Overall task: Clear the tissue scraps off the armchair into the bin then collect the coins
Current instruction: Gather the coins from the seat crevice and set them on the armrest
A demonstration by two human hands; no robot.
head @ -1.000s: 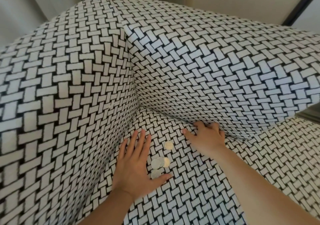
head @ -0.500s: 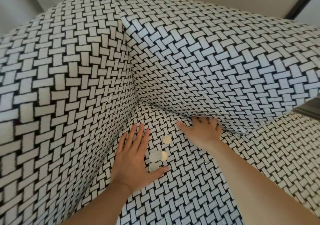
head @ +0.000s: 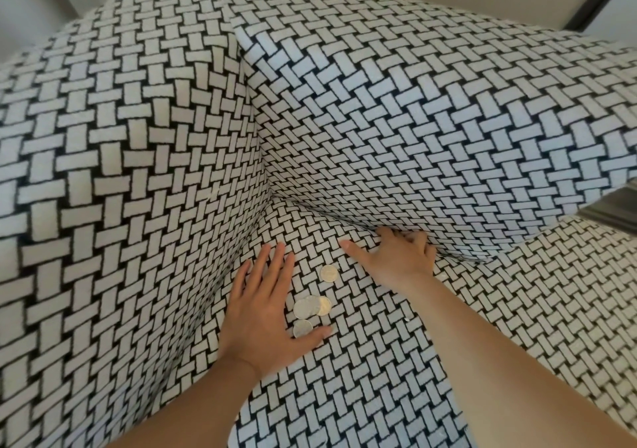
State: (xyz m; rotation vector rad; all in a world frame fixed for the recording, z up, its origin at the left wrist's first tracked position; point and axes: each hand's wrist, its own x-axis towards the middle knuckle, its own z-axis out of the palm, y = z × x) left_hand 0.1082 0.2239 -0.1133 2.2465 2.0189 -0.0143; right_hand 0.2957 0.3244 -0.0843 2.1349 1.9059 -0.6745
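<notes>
Head view: four coins lie flat on the armchair seat between the hands: one alone nearer the back, two overlapping, one just above the left thumb. The left hand rests flat beside them, fingers straight, holding nothing; the right hand has its fingertips tucked into the seat-back crease, thumb out, and I can't tell whether it holds anything. My read: the coins are thin, rigid, light and slick, and sunk into soft fabric, so slide or tip an edge up, then pinch the rim.
</notes>
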